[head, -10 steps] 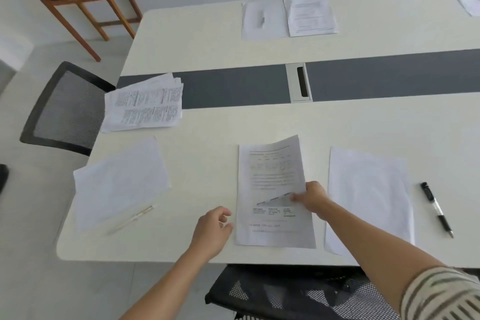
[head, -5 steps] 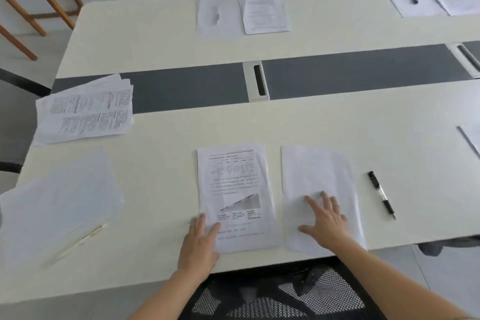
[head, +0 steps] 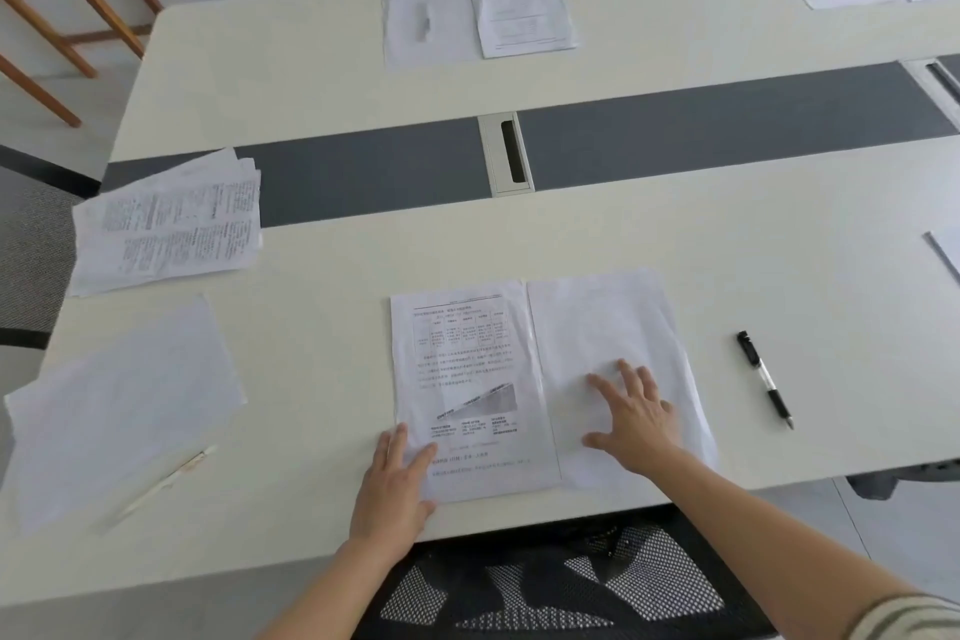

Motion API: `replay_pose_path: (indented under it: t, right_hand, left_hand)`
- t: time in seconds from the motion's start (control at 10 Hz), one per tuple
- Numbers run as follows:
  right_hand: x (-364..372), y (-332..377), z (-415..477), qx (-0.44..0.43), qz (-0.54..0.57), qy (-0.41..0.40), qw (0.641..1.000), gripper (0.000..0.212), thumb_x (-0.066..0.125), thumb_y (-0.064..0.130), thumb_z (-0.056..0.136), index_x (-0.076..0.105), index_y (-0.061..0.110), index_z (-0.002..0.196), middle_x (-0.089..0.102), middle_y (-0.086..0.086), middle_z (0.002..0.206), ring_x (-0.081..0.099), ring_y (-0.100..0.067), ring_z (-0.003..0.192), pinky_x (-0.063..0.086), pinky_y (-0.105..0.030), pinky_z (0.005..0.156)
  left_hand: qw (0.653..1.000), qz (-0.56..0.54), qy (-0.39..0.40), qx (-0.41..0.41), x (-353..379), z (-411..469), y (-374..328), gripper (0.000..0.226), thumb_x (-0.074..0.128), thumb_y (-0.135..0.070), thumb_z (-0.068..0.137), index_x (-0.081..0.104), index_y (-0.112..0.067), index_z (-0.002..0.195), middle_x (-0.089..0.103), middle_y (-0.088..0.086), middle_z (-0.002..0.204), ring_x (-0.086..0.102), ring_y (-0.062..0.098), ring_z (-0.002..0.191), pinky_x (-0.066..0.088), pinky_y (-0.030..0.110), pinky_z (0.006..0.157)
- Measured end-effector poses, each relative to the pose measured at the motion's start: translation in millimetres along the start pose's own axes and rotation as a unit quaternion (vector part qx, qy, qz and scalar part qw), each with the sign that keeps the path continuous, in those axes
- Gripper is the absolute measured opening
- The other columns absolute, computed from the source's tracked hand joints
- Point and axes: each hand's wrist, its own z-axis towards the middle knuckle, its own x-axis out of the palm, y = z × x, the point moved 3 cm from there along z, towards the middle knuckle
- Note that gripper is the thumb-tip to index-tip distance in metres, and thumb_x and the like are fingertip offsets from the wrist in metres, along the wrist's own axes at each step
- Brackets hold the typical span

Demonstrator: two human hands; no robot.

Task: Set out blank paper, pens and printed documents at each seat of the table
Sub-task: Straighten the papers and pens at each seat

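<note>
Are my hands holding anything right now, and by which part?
Nothing is gripped. Left hand rests flat on the lower left corner of the printed document, right hand flat on the blank sheet.

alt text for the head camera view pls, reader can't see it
A person's left hand presses flat on a printed document, the right hand on the blank sheet beside it, at the near edge of a pale table. A black pen lies apart to the right of the sheet; a stack of printed pages sits far left.

Desk: cream top, dark grey centre strip. Blank paper white; printed document white, black text (grey wedge figure). Pen black and clear. Sleeve striped.
</note>
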Motion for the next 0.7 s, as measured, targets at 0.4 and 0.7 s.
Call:
replay_pose_path:
  t: [0.4,0.7]
  right_hand:
    - [-55,-120,1,0.243,0.171,-0.183,0.937,0.049,0.056,0.03,0.093,0.047,0.015,0.138,0.046,-0.014,0.14,0.041,-0.034,0.128,0.044,-0.047,0.096]
    - [-47,-145,4,0.294,0.247,-0.125,0.915,0.031,0.052,0.017,0.09,0.062,0.014,0.118,0.064,-0.014,0.121,0.058,-0.033,0.112,0.046,-0.037,0.091]
  left_hand:
    - [1.0,0.004,0.006,-0.01,3,2,-1,0.072,0.063,-0.029,0.089,0.025,-0.029,0.15,-0.003,0.007,0.163,-0.002,0.028,0.15,0.017,0.039,0.12]
    - [1.0,0.006,0.007,-0.017,4,5,-3,0.071,0.065,-0.027,0.087,0.028,-0.028,0.148,-0.001,0.008,0.163,0.0,0.029,0.15,0.025,0.042,0.118]
